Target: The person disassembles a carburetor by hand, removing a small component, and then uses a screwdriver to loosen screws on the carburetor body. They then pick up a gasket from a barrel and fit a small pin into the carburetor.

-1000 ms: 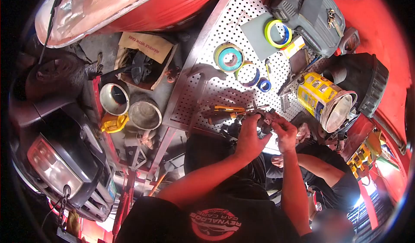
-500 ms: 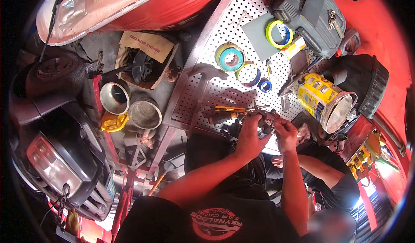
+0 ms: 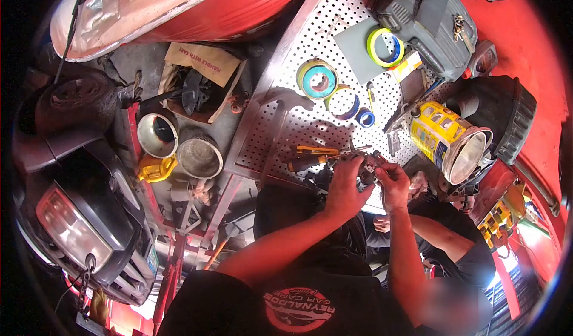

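My left hand (image 3: 348, 188) and my right hand (image 3: 394, 186) are together at the near edge of the perforated metal bench (image 3: 286, 133). Between them they grip a small dark metal part (image 3: 366, 172) with the fingertips closed around it. Its exact kind is too small to make out. Just left of my left hand lie a screwdriver (image 3: 307, 162) with a dark and orange handle and a yellow-orange tool (image 3: 316, 149). A hammer (image 3: 277, 121) lies farther left on the bench.
Tape rolls (image 3: 317, 79) lie on the bench, with a yellow can (image 3: 439, 133) at right and a grey plastic case (image 3: 427, 25) behind. A co-worker's arm (image 3: 439, 235) is close on my right. At left are a cardboard box (image 3: 203, 91), metal tins (image 3: 201, 157) and a car headlight (image 3: 74, 228).
My right hand's fingers shift slightly on the part. The co-worker's head moves a little toward my right arm. The bench items stay put.
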A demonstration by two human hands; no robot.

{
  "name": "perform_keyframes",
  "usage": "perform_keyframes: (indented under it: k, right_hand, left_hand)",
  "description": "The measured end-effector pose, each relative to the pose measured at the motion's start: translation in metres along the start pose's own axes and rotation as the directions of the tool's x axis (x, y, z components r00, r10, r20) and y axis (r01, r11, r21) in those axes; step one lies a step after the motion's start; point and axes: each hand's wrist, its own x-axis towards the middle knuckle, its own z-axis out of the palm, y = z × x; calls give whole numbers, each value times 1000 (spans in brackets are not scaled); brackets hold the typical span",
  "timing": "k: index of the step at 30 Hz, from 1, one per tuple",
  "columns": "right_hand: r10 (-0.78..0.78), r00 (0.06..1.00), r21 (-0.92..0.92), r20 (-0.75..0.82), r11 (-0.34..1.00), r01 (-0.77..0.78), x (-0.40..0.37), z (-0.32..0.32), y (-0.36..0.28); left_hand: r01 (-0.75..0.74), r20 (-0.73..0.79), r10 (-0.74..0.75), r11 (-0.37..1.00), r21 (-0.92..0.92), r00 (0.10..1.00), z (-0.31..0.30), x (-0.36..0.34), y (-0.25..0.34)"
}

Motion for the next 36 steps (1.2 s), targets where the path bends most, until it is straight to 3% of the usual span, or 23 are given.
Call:
perform_keyframes:
  k: [5,11,14,17,20,25,29,32,35,36]
  right_hand:
    - [-32,999,-135,29,990,36,-7,6,-13]
    - [-14,999,-169,46,985,21,-10,11,-25]
    - [-40,998,-35,54,999,42,-11,15,-24]
    - [-136,989,4,62,991,136,-11,14,-15]
    - [-92,994,-43,60,995,95,-12,12,-16]
    - [-108,992,135,59,986,100,-9,5,6]
    - [-158,987,355,35,925,136,-10,15,13]
    - [-135,989,509,53,856,90,-13,21,17]
    - [25,984,528,179,841,-118,-15,13,35]
    - [-13,973,550,231,826,-120,-14,15,41]
  left_hand:
    - [-12,16,12,1000,19,1000,2,0,-2]
    - [4,21,-5,999,33,1000,1,2,0]
    - [39,6,-40,999,17,999,2,1,1]
    - [22,12,-23,999,34,1000,4,0,-1]
    - [-15,2,15,999,35,1000,7,0,-6]
    - [66,10,-67,993,95,998,1,-4,2]
    - [-67,33,63,987,144,997,-3,-2,-1]
    - [-82,84,70,985,153,994,-4,-1,-2]
    - [-31,93,14,981,190,996,1,-3,-2]
    - [-22,87,6,982,185,996,2,-2,-3]
